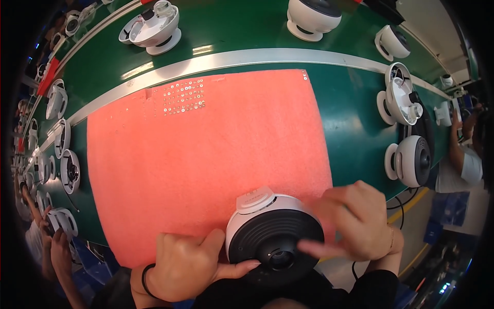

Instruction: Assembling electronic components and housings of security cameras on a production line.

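Observation:
A round white security camera with a black ringed face and a central lens hole stands at the near edge of the pink foam mat. A white tab sticks out at its far side. On its left side, my left hand is closed against the housing, thumb laid across the black face beside the lens. My right hand is at the right of the camera, one digit stretched toward the face by the lens and the others curled. Motion blurs it, and whether it pinches anything small is unclear.
Rows of small screws sit at the mat's far left. An opened camera shell and a whole camera stand to the right on the green bench. Several shells line the left; others stand beyond the metal rail. People work at both sides.

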`<state>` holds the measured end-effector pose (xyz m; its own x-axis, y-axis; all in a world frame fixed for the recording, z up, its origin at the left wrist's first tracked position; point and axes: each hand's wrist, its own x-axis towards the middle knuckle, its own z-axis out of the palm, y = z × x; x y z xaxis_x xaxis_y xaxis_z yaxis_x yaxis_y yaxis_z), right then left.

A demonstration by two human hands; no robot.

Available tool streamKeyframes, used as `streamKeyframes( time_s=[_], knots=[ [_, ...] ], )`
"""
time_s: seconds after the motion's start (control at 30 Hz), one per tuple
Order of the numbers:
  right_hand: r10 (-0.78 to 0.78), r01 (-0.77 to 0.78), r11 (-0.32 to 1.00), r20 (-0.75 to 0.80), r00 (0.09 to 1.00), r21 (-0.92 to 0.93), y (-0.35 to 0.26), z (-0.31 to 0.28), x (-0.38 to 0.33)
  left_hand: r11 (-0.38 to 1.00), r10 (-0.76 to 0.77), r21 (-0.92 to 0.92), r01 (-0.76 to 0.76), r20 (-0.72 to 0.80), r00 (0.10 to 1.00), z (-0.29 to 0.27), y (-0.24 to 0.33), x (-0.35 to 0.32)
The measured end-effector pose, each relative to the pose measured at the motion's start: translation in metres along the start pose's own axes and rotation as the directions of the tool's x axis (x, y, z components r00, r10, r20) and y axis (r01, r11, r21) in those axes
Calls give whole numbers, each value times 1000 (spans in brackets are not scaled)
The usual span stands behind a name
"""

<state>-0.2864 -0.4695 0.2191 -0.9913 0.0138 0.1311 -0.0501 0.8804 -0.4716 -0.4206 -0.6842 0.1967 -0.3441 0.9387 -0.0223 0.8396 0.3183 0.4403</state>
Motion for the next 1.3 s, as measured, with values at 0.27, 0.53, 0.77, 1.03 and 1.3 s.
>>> streamKeyframes(
  time_s=[0.27, 0.53, 0.77, 1.03, 1.3],
  knots=[
    [-369, 353, 920, 73, 927, 170, -25, 1, 11, 999, 27, -40, -27, -8, 1000, 1, -4, -4],
    [-322, 319, 947, -104, 941, -44, -38, 17, 5, 999, -1, -49, 8, 128, 992, -5, -3, 0],
    [-456, 402, 833, 60, 888, 381, -26, 14, 5, 1000, 24, -8, -24, 69, 997, -3, -1, 0],
    [152, -379, 654, 376, 914, 655, 6, 25, -11, 707, 58, -660, 255, 413, 909, 3, -16, 22],
    [186, -140, 780, -13, 982, 610, -8, 17, 26, 705, 0, -708, -22, -31, 1000, -14, 3, 21]
  ],
)
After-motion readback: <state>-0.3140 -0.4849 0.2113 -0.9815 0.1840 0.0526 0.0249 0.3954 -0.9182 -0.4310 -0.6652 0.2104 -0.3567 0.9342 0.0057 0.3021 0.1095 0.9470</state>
